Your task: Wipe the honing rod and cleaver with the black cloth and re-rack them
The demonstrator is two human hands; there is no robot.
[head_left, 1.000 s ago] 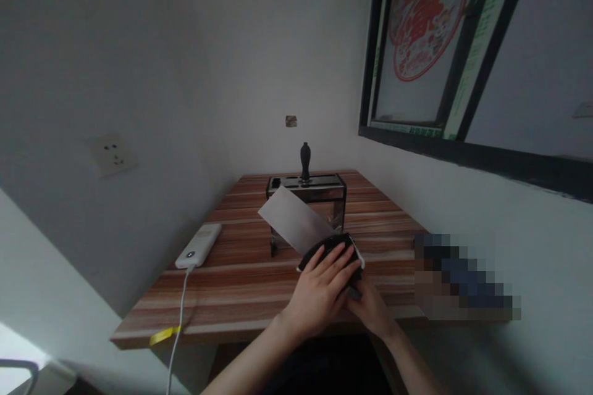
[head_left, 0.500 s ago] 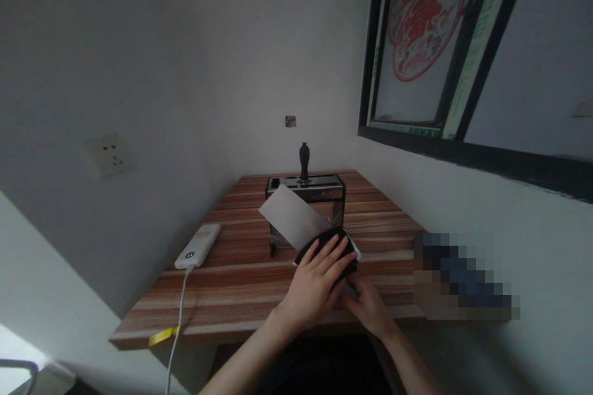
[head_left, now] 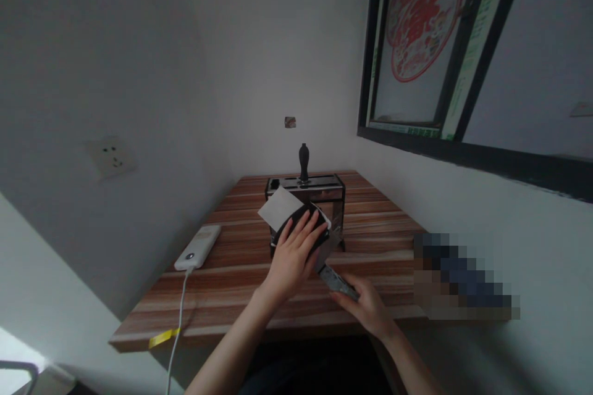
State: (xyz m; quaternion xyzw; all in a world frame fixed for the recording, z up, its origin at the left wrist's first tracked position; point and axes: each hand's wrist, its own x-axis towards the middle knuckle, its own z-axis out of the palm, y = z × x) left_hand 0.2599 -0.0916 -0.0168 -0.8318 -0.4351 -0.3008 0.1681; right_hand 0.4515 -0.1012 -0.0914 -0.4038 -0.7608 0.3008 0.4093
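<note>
Holding cleaver (head_left: pixel 280 208) in right grip (head_left: pixel 369 303), black cloth (head_left: pixel 295 216) under left grip (head_left: pixel 291 259).

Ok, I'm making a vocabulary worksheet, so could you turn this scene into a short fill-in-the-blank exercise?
1. The right hand holds the cleaver by its ____.
2. The left hand holds a black item against the cleaver's ____.
3. The tape on the front edge of the table is coloured ____.

Missing words: handle; blade; yellow.

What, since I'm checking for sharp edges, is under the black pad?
Part of a blade shows above left of the black pad, another near the grey handle. Pad and left hand cover the stretch between.
</note>
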